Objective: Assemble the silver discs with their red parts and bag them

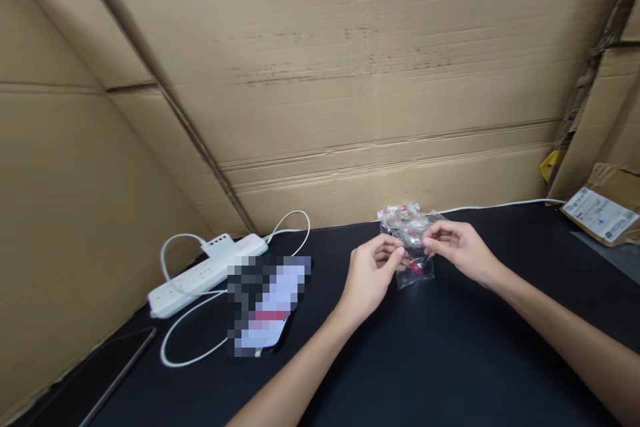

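Note:
Between my two hands is a clear plastic bag (414, 240) with a small round, clear or silvery item and a red loop inside. My left hand (373, 270) pinches its left side between thumb and fingers. On the other side, the fingertips of my right hand (457, 247) close on the bag's right edge. Just behind it lie more small clear plastic packets (400, 211) with red bits in them, partly covered by the held bag. What exactly the bag contains is too small to make out.
A white power strip (200, 280) with a charger and looping white cable (173, 363) lies left on the black table. Near it are a pixelated phone (273, 313) and a dark flat device (100, 380). A labelled brown package (603, 210) sits far right. Cardboard walls (350, 80) enclose the table.

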`<state>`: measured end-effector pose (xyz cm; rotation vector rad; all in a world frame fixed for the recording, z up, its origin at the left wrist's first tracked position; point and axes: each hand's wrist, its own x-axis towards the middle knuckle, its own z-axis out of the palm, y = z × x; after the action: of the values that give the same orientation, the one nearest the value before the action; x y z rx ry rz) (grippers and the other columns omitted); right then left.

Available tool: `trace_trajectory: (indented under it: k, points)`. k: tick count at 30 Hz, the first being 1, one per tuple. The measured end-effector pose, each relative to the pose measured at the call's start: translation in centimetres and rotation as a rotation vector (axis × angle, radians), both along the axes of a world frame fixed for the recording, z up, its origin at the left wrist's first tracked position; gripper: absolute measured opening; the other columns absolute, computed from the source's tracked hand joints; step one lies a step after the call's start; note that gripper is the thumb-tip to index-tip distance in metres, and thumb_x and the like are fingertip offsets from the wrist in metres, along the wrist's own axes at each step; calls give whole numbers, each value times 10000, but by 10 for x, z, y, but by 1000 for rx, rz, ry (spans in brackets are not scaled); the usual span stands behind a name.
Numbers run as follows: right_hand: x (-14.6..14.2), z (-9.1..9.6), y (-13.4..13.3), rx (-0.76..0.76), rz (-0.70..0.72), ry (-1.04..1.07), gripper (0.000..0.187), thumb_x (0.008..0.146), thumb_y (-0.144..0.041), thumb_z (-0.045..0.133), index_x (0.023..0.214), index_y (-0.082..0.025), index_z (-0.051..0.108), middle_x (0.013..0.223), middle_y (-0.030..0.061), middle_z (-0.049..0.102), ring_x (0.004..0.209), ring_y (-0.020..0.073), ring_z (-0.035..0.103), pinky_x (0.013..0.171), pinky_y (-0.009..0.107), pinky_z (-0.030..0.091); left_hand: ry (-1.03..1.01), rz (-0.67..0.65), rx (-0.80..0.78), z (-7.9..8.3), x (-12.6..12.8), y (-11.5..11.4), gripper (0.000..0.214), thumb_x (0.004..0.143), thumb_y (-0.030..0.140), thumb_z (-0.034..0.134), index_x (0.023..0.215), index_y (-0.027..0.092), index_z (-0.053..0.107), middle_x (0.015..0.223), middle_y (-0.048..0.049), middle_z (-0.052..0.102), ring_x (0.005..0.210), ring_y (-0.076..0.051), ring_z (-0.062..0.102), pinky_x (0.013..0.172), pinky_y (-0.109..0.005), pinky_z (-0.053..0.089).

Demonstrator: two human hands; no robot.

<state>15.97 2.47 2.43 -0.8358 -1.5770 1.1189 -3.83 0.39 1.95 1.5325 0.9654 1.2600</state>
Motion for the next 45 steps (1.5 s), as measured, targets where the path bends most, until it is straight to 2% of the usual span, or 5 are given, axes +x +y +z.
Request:
trace_trajectory:
  k: [12,21,31,37,45]
  points:
    - [-5,-6,-2,-222,-14,250,264,714,-325,798,913,-206,670,677,-7,622,544,110,559,503,268,454,-68,-56,-84,5,-2,4,252,803,360,694,912,133,677,699,-33,631,624,-159,645,577,-323,630]
    - [-2,-9,-2,-135,3,211,67,759,-250,708,767,-187,732,639,30,627,594,154,586,534,296,445,-99,-121,-46,7,-4,3,186,841,327,646,886,149,681,750,-45,635,603,-152,629,585,-341,617]
    - [-3,1,-7,91,-39,53,228,810,-309,647,623,-178,657,760,54,669,784,190,599,764,333,456,-38,-13,21,5,-1,1,144,835,293,661,823,152,636,733,-30,649,669,-163,669,630,-275,562]
    - [-8,1,-6,26,-155,138,277,788,-403,710,754,-212,511,737,-1,605,665,144,558,666,285,465,-59,-45,32,7,2,-3,103,836,262,641,865,164,640,767,-35,661,703,-166,665,673,-297,565]
    - [-9,-7,-3,85,-10,-133,323,833,-484,644,718,-183,656,683,19,614,643,163,563,638,311,462,-23,-64,78,11,3,-9,173,847,274,626,984,168,635,867,-60,681,728,-174,673,696,-316,578]
